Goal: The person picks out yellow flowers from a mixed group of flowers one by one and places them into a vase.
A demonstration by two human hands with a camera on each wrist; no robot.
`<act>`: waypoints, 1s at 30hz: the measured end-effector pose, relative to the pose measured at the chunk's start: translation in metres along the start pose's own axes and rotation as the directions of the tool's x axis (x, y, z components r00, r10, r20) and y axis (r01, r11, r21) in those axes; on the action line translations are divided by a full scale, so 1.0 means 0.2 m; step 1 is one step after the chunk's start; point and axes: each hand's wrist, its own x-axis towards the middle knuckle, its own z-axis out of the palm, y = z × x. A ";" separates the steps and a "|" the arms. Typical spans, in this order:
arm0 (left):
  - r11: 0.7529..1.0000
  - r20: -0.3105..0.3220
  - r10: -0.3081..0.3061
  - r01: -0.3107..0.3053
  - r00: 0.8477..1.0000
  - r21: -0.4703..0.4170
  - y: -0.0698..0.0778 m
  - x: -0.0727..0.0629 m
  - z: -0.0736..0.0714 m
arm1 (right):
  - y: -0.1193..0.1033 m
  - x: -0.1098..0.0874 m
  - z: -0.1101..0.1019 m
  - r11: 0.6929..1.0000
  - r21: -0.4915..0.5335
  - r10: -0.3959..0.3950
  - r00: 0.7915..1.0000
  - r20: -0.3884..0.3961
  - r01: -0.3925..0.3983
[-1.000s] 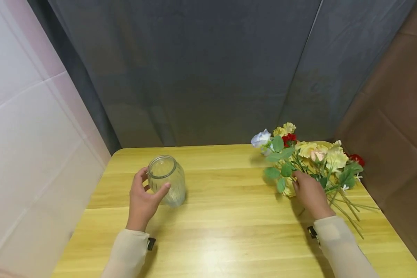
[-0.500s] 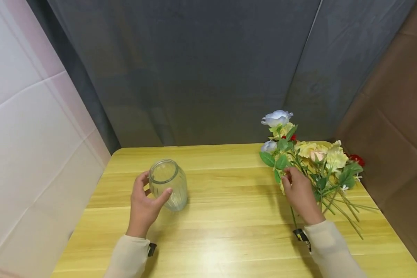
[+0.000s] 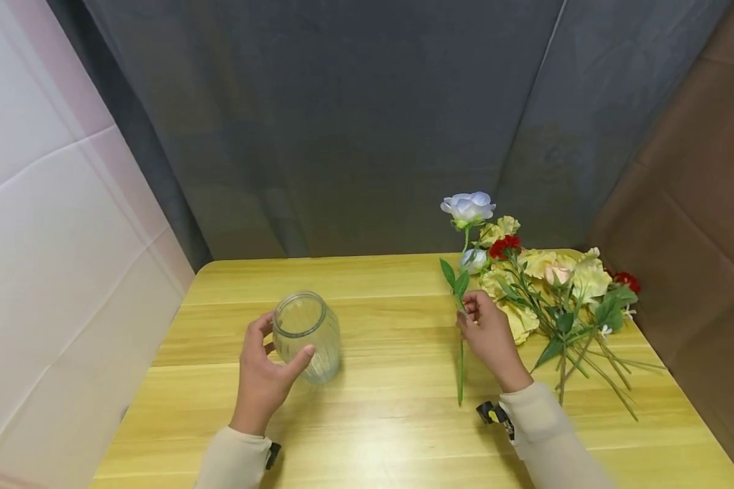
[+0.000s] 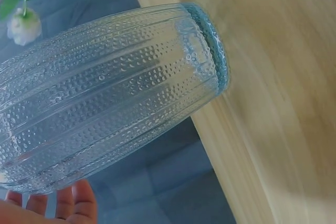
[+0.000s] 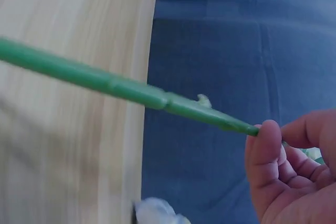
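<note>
On the left of the head view, my left hand holds a clear glass vase, its thumb in front and its fingers around the far left side. Ribs and small bumps cover the glass in the left wrist view. My right hand pinches the green stem of a pale blue-white artificial rose between thumb and fingertips. That rose stands upright, bloom at the top and bare stem end pointing down over the table, a gap to the right of the vase.
Right of my right hand lies a pile of flowers: yellow blooms, a red one, another pale blue one, with loose stems pointing toward me. The wooden table meets a grey curtain behind.
My right hand has drawn the blue-white rose out of the pile, to the left and toward me. The left hand and vase have shifted slightly right and nearer.
</note>
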 end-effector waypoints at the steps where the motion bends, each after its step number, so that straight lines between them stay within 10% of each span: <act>1: 1.000 -0.002 0.009 -0.009 1.000 -0.004 0.00 0.00 0.01 | 0.00 0.00 0.02 1.000 0.015 0.008 1.000 0.009 -0.008; 20: 0.997 -0.043 0.070 -0.071 0.997 -0.010 -0.17 0.00 0.04 | 0.14 0.14 0.30 0.970 0.100 0.199 0.960 0.197 -0.222; 30: 0.995 -0.053 0.096 -0.096 0.994 0.008 -0.17 -0.01 0.04 | 0.22 0.15 0.27 0.977 -0.129 0.194 0.959 0.205 -0.170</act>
